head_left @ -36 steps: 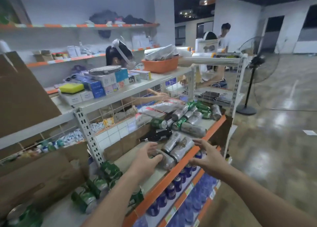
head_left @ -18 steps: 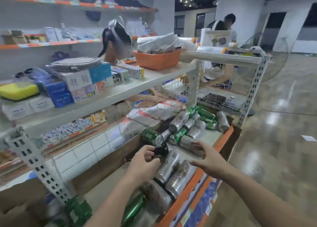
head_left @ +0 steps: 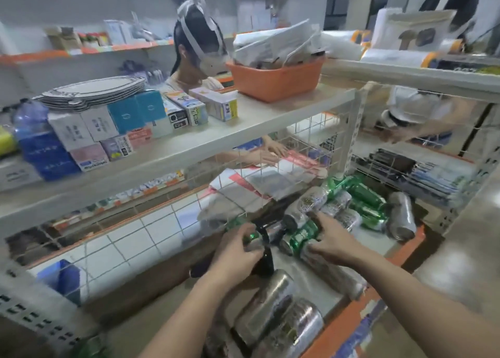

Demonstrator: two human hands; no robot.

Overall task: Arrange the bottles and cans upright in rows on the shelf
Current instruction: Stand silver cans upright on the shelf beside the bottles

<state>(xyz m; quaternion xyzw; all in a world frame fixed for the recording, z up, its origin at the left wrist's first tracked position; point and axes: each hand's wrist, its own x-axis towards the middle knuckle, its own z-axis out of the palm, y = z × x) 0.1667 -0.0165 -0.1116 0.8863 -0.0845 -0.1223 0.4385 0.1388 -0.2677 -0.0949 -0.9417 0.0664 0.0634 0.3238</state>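
You have barely begun: nothing on the shelf (head_left: 350, 321) stands upright in this view, and no row is formed. Your left hand (head_left: 238, 252) is clenched around the dark bottle (head_left: 267, 254), which sits near the middle of the shelf, with the wire grid (head_left: 270, 168) at its 12 o'clock; blur hides just how the fingers lie. Your right hand (head_left: 334, 242), at the bottle's 3 o'clock, clasps a green can (head_left: 296, 240) between thumb and fingers, the can on its side and touching its neighbours. Everything else waits: two silver cans (head_left: 266, 305) lie flat at 6 o'clock of your hands, by the orange lip, and a heap (head_left: 365, 198) of green and silver ones lies tumbled at 1 o'clock, toward the shelf's far end. You probably need a bare patch first, since the lying cans cover much of the board and look ready to roll if nudged. The upper shelf (head_left: 243, 130), loaded with boxes (head_left: 124, 116), plates (head_left: 94, 89) and an orange basket (head_left: 276, 83), hangs over your reach at 11 o'clock. Another person (head_left: 194, 24) works beyond the grid at 12 o'clock.
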